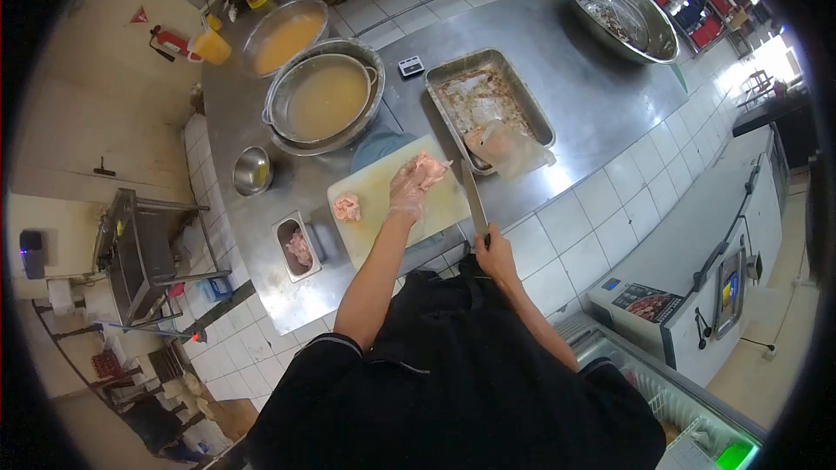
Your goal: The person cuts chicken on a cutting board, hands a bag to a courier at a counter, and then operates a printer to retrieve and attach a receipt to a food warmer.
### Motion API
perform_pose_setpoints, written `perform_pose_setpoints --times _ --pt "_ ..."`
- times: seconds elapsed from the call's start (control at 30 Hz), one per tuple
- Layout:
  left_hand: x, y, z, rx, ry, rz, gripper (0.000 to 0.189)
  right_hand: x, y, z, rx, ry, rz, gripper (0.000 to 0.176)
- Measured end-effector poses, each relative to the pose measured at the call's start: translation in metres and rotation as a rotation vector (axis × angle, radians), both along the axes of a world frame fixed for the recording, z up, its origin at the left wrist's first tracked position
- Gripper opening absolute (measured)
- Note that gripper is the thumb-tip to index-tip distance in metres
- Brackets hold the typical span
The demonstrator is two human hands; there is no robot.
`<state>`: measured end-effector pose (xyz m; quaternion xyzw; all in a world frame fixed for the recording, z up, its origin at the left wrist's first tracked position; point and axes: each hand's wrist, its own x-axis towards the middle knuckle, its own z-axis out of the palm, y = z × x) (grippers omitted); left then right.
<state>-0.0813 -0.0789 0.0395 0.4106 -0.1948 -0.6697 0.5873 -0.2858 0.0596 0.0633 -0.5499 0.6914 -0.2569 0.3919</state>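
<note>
We've got fairly bright, even indoor light, a blown-out opening (779, 59) far right, and glare on the steel table (601, 100). Strong fisheye bends the tiles (566, 235); corners go black. We lose detail in the dark shirt (453, 383); far background's soft.

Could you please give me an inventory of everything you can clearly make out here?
Steel table: 1, silver, centre
Cutting board: 1, whitish, near table edge
Raw meat: 2 pieces, pink, one held above board, one on it
Knife: 1, silver blade, along board's right edge
Meat tub: 1, silver, left of board
Small bowl: 1, silver, beyond tub
Liquid-filled basins: 2, silver, table's far left
Tray: 1, silver, right of board
Plastic bag: 1, translucent, on tray
Large bowl: 1, silver, far right
Fire extinguisher: 1, red, left wall
Background clutter: too small to count
Left hand: 1, clear glove, above board
Right hand: 1, no glove seen, on knife handle
</note>
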Motion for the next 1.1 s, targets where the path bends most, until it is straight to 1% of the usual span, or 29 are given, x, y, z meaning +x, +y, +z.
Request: perform_pose_setpoints --times 0.03,0.1,0.13,0.2,0.23,0.27,0.37,0.5,0.6,0.63,0.67,0.73,0.77,0.8,0.83,0.87,0.9,0.93,0.97,1.03,1.1 --pt "-0.006 0.001 0.001 -0.007 0.000 0.072 0.030 0.001 -0.001 0.001 -0.003 0.002 0.003 0.034" --pt "0.000 0.007 -0.003 0.099 0.092 0.003 0.038 0.004 -0.004 0.001 -0.005 0.004 0.012 0.034" --pt "0.006 0.009 -0.032 0.140 0.105 -0.026 0.042 0.006 -0.006 0.001 -0.001 0.004 0.020 0.034" --pt "0.025 0.010 -0.114 0.219 0.116 -0.087 0.050 0.012 -0.009 -0.005 0.007 0.026 0.053 0.032" --pt "0.034 0.014 -0.142 0.254 0.125 -0.083 0.055 0.015 -0.014 -0.012 0.008 0.049 0.076 0.031" --pt "0.037 0.019 -0.156 0.278 0.138 -0.067 0.054 0.017 -0.017 -0.016 0.010 0.072 0.099 0.029" --pt "0.043 0.030 -0.159 0.320 0.186 -0.014 0.053 0.028 -0.024 -0.017 -0.039 0.079 0.113 0.025" --pt "0.041 0.028 -0.163 0.363 0.317 -0.001 0.051 0.034 -0.035 -0.021 -0.001 0.110 0.168 0.023" --pt "0.042 0.018 -0.176 0.415 0.564 -0.006 0.050 0.038 -0.041 -0.024 -0.027 0.144 0.188 0.023" --pt "0.048 0.014 -0.190 0.417 0.819 -0.021 0.049 0.039 -0.044 -0.024 -0.031 0.152 0.195 0.023" --pt "0.046 0.012 -0.206 0.428 0.526 -0.001 0.044 0.039 -0.046 -0.024 -0.033 0.160 0.200 0.023" --pt "0.034 0.007 -0.196 0.429 -0.062 0.039 0.034 0.038 -0.050 -0.027 -0.051 0.168 0.230 0.022" --pt "0.034 0.009 -0.190 0.355 -0.132 0.051 0.029 0.038 -0.052 -0.029 -0.061 0.171 0.246 0.021" --pt "0.030 0.012 -0.163 0.267 -0.133 0.068 0.024 0.038 -0.054 -0.030 -0.067 0.174 0.252 0.020" --pt "0.028 0.013 -0.137 0.153 0.007 0.071 0.020 0.038 -0.055 -0.030 -0.073 0.178 0.260 0.020" --pt "0.028 0.011 -0.126 0.055 0.153 0.081 0.018 0.037 -0.056 -0.030 -0.079 0.182 0.266 0.019" --pt "0.027 0.008 -0.129 -0.036 0.278 0.096 0.018 0.037 -0.057 -0.033 -0.089 0.188 0.275 0.019" --pt "0.027 0.006 -0.132 -0.127 0.476 0.136 0.018 0.038 -0.058 -0.036 -0.099 0.195 0.284 0.019" --pt "0.028 0.004 -0.135 -0.039 -0.013 0.124 0.018 0.038 -0.059 -0.039 -0.110 0.201 0.293 0.019" --pt "0.030 0.003 -0.122 0.149 -0.989 0.084 0.018 0.039 -0.059 -0.034 -0.105 0.216 0.312 0.020" --pt "0.019 0.001 -0.117 0.071 -0.194 0.215 0.029 0.040 -0.059 -0.030 -0.096 0.229 0.316 0.020"
